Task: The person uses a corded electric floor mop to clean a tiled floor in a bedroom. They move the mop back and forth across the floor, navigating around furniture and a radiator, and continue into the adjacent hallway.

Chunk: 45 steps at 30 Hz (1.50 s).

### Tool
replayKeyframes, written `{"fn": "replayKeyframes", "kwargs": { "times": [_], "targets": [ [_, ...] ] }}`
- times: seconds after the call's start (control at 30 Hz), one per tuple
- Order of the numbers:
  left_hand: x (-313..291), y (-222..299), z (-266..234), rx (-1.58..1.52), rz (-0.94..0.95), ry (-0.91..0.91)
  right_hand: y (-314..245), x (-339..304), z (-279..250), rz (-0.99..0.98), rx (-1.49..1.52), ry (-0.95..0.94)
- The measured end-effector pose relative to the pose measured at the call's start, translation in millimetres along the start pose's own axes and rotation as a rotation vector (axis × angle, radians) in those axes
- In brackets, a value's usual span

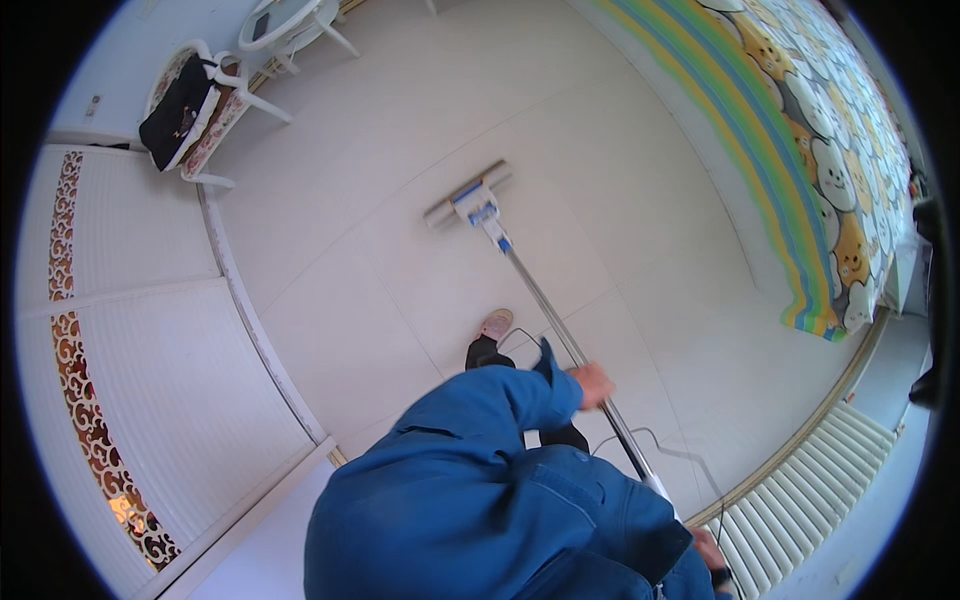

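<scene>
A long-handled mop (540, 297) slants across the tiled floor, its silver pole running from lower right up to a wide head (475, 198) with white and blue parts. The head lies on the floor and looks slightly smeared by motion. My left hand (592, 385) is wrapped round the middle of the pole, its arm in a blue sleeve reaching across my body. Low at the right, my right hand (708, 550) is closed at the upper end of the handle, partly hidden by the blue jacket. A dark band circles that wrist.
A thin dark cord (690, 455) loops near the pole and my feet. To the right stand a bed with a patterned cover (840, 180) and a white radiator (815, 500). White sliding doors (170, 370) line the left. A chair holding a black bag (180, 112) and a small table (290, 28) stand upper left.
</scene>
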State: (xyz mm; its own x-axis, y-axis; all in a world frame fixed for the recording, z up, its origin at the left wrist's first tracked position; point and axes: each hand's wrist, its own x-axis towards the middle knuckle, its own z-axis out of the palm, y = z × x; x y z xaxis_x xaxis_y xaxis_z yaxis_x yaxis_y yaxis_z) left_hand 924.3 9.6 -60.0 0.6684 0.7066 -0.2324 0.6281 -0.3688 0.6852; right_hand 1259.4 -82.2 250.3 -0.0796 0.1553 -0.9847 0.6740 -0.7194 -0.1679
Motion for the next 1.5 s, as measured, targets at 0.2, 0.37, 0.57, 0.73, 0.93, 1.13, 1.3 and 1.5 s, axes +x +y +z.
{"fn": "replayKeyframes", "kwargs": {
  "times": [0.2,0.37,0.57,0.73,0.93,1.13,1.3,1.5],
  "targets": [
    [62,123,22,-0.208,0.324,-0.228,113,-57,-86,0.118,0.215,0.141],
    [87,76,-8,-0.194,0.172,0.005,33,-40,-133,0.173,0.267,0.192],
    [103,-75,-102,-0.046,-0.12,0.092,-117,99,-180,-0.225,-0.166,0.023],
    [67,-232,-228,0.03,-0.283,0.518,-322,196,-139,-0.214,0.017,0.047],
    [64,-335,-360,0.365,-0.713,0.814,-572,244,-67,-0.479,0.176,-0.235],
    [99,-332,-372,0.433,-0.594,0.888,-572,240,-79,-0.385,0.24,-0.273],
    [165,-261,-301,0.284,-0.454,0.559,-421,193,-156,-0.215,0.283,-0.178],
    [267,-61,-150,0.115,-0.313,0.078,-189,98,-261,-0.156,0.132,-0.014]
  ]
}}
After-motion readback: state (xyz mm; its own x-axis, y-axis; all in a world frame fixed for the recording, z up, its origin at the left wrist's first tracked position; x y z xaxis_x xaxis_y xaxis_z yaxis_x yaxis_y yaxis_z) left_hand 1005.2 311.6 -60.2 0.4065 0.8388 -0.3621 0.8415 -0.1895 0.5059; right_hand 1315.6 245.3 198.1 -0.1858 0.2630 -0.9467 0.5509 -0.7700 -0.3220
